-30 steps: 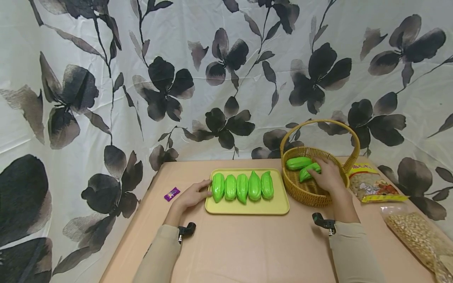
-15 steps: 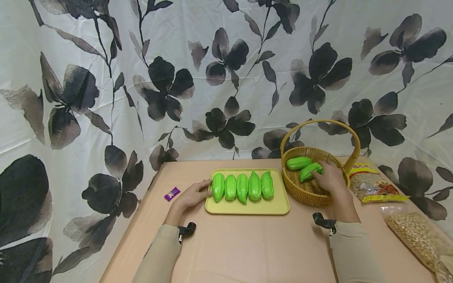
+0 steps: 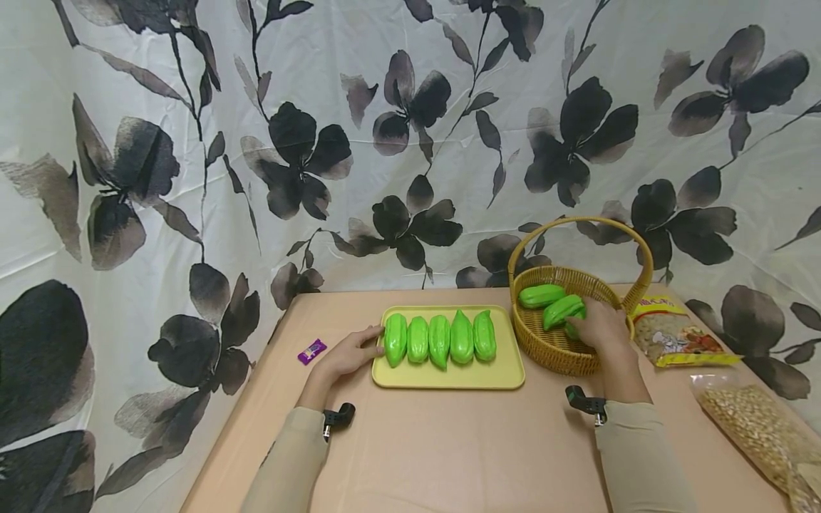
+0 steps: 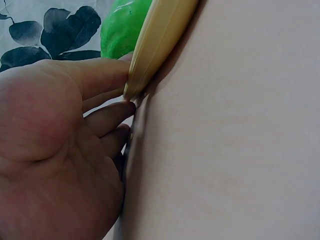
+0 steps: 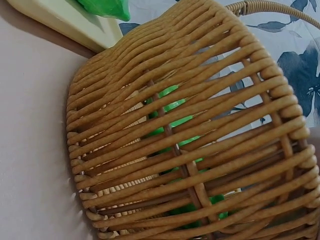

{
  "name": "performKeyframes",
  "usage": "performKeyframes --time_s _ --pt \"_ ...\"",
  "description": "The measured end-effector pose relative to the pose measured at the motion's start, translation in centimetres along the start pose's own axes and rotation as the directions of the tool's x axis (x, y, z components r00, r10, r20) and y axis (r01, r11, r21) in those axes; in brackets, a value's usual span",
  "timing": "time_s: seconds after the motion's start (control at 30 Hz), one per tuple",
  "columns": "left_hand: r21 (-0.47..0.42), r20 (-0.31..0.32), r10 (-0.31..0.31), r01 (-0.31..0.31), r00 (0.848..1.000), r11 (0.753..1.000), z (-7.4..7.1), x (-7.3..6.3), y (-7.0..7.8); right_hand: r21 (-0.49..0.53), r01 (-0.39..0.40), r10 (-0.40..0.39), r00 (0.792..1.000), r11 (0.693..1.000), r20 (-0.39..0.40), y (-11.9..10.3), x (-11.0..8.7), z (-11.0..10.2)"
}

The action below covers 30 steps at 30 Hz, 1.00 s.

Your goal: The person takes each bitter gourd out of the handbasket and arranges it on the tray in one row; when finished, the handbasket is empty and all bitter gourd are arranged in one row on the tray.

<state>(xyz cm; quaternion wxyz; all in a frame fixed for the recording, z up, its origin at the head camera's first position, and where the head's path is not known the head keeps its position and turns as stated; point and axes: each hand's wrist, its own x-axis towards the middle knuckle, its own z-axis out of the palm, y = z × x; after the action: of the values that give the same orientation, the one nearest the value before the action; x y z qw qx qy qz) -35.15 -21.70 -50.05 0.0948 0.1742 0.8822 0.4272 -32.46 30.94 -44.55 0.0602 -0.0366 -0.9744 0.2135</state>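
Note:
My left hand [image 3: 347, 354] grips the left rim of a yellow tray [image 3: 449, 382], thumb and fingertips at its edge. On the tray several glossy green bitter melons [image 3: 439, 340] lie side by side, lengthwise to me. My right hand [image 3: 601, 323] reaches inside a wicker basket [image 3: 564, 365], its fingers bent down around a green bitter melon [image 3: 573, 330] that they partly cover. Two more show beside it: one melon [image 3: 562, 310] close against the fingers, another melon [image 3: 541, 296] at the back left. In the right wrist view the basket wall [image 5: 190, 130] hides the hand.
A purple wrapped sweet [image 3: 311, 352] lies left of the tray. Right of the basket rests a yellow-topped food bag [image 3: 676, 335]; a clear bag of pale kernels [image 3: 757, 427] lies nearer the front. The basket's tall handle [image 3: 580, 221] arches over it. A floral curtain hangs behind.
My right hand has moved slightly right and down inside the basket, off the middle melon; another melon now shows beneath its fingers. The left hand and tray have stayed put.

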Motion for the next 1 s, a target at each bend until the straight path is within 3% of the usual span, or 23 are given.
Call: performKeyframes --time_s 0.3,0.5,0.7,1.0 --pt "0.004 0.002 0.005 -0.005 1.000 1.000 0.08 0.15 -0.06 -0.014 -0.056 0.058 0.990 0.998 0.128 -0.02 -0.23 -0.15" --pt "0.003 -0.001 0.001 -0.001 1.000 1.000 0.01 0.20 -0.14 -0.030 -0.044 0.048 0.988 0.999 0.144 -0.28 0.07 0.03" --pt "0.001 -0.006 -0.006 0.006 1.000 1.000 0.03 0.07 -0.03 -0.025 -0.020 0.023 0.992 0.999 0.122 -0.12 0.31 0.19" --pt "-0.021 -0.003 -0.003 0.002 1.000 1.000 0.10 0.03 -0.04 0.062 0.009 -0.009 1.000 0.998 -0.003 0.09 0.06 0.08"
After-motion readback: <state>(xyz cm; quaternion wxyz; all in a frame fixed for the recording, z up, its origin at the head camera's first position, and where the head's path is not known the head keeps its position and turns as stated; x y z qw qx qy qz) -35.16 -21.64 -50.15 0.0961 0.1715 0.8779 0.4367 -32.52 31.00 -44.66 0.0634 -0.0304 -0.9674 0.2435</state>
